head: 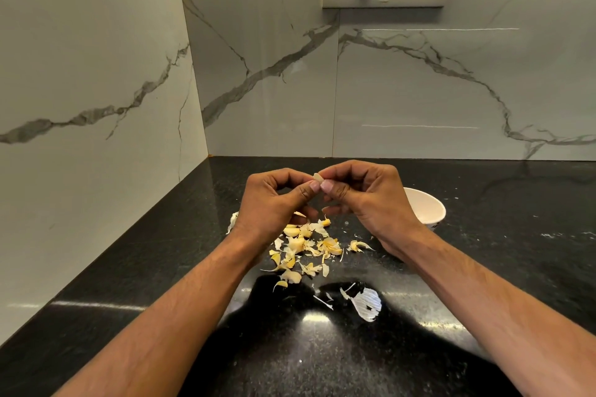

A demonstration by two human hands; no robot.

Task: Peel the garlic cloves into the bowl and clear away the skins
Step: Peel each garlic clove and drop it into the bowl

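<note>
My left hand [277, 200] and right hand [361, 193] both pinch 1 garlic clove [317, 177] above the skins [306, 245], so peel drops on the tabletop [129, 267]; bowl [425, 208] waits right, handy.

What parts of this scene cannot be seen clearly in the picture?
- Head view: inside of the white bowl is hidden by the right hand and its own rim.
- Garlic clove: mostly covered by the fingertips of both hands; how far it is peeled is unclear.
- Skin pile: the left hand covers its far part.
</note>
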